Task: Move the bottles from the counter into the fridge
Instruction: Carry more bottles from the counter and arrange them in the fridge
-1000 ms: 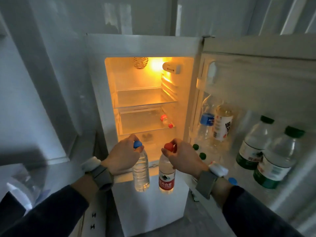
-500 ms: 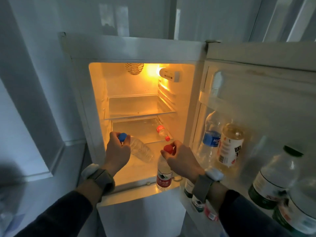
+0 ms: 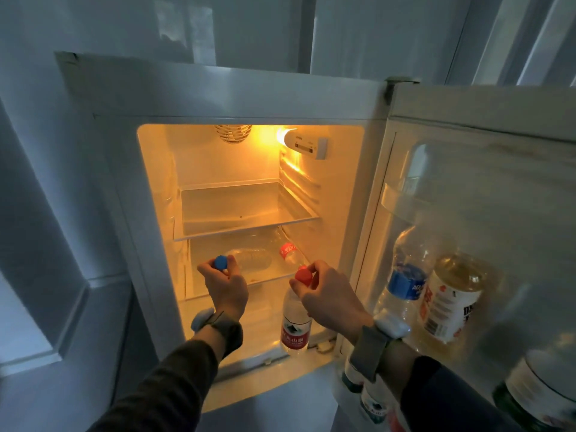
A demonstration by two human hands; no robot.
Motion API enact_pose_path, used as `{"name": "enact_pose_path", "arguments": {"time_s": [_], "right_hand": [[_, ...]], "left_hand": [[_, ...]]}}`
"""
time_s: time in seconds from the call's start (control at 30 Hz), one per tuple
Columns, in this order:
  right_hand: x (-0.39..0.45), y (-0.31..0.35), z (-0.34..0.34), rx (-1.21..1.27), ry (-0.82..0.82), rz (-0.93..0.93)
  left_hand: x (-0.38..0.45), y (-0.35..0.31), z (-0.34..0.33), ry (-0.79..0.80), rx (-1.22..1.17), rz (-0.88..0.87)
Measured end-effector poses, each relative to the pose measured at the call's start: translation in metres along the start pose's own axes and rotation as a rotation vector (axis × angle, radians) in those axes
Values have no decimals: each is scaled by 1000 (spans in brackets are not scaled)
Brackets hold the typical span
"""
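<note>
Domestic kitchen or kitchenette, dimly lit. Evidence: a small white fridge (image 3: 103, 169) stands against a pale panelled wall (image 3: 249, 29), its door (image 3: 486, 126) swung open to the right and the interior lamp (image 3: 280, 135) glowing amber. Inside are glass shelves (image 3: 246, 210), the lower one carrying plastic drink bottles (image 3: 288, 252) lying on their sides. The door racks hold household drinks: a blue-labelled water bottle (image 3: 405, 275), a bottle of yellowish liquid (image 3: 452, 294) and green-labelled bottles (image 3: 539, 397) at the lower right. To the left, a pale ledge (image 3: 28, 353) adjoins the fridge. Scale and stock point to private rather than commercial use.
</note>
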State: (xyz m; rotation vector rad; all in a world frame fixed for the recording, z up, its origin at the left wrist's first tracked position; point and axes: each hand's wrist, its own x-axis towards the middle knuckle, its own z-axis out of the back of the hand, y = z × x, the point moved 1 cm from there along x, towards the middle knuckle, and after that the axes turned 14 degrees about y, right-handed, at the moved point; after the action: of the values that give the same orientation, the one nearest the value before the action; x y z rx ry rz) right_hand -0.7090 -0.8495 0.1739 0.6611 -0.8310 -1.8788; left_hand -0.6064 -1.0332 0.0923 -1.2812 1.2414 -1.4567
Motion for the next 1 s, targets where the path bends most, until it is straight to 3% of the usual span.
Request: {"name": "enact_pose_path", "arguments": {"time_s": [0.37, 0.5, 0.63, 0.77, 1.0], "right_hand": [[24, -9, 6, 4, -10, -27], [31, -14, 7, -14, -14, -35], [35, -19, 6, -26, -23, -51], [40, -26, 6, -26, -16, -62], [42, -35, 11, -20, -16, -99]], "left_hand": [[33, 50, -33, -14, 60, 115], [40, 71, -36, 118, 286, 272], [45, 83, -45, 388, 520, 429], [53, 95, -70, 566, 677, 383], [75, 92, -108, 664, 772, 435]]}}
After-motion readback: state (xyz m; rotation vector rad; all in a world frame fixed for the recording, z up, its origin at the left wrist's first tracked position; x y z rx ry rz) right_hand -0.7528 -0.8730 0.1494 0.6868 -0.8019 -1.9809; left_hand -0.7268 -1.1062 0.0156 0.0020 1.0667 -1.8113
